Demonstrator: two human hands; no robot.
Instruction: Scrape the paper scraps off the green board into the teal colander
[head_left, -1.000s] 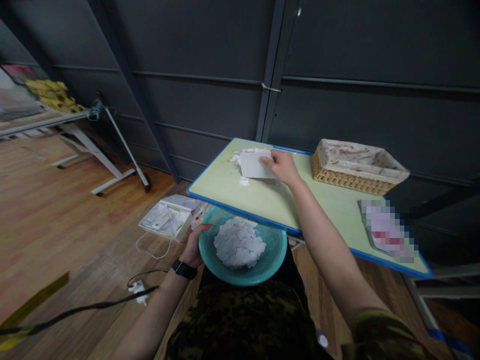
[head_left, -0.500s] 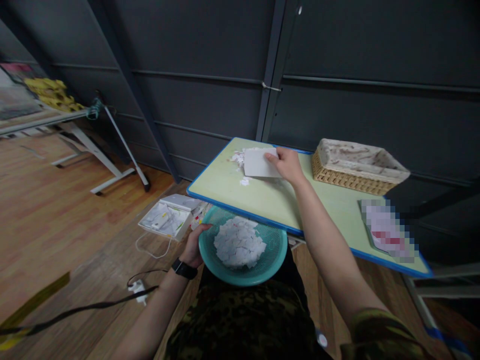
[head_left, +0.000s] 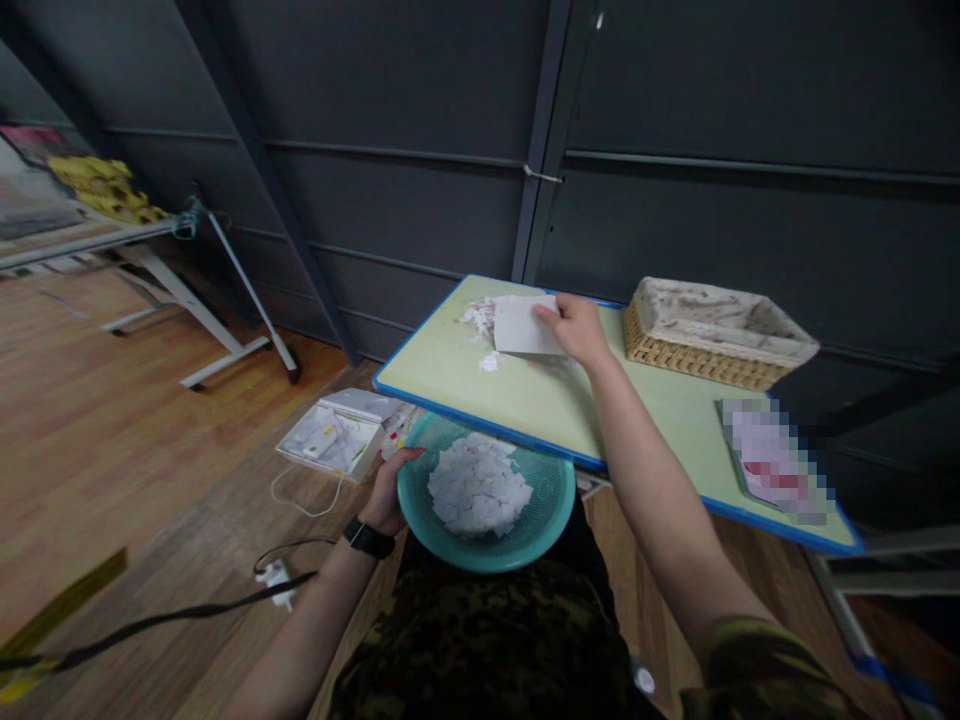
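My left hand grips the left rim of a teal plastic mesh basket, held just below the table's front edge. Torn white paper pieces are heaped inside the basket. Over the table, my right hand is closed on the right side of a flat white card, thumb on top. Small paper scraps lie by the card's left edge, and a little clump of scraps sits nearer the front. The card hides part of the tabletop beneath it.
On the blue-edged, pale green table stand a fabric-lined wicker basket and a blurred-out flat item at right. An open white box and a power strip's cable lie on the floor at left. A dark panel wall rises behind.
My right hand has shifted the card slightly to the right, uncovering a bit more of the scraps. My left hand and the mesh basket have stayed put.
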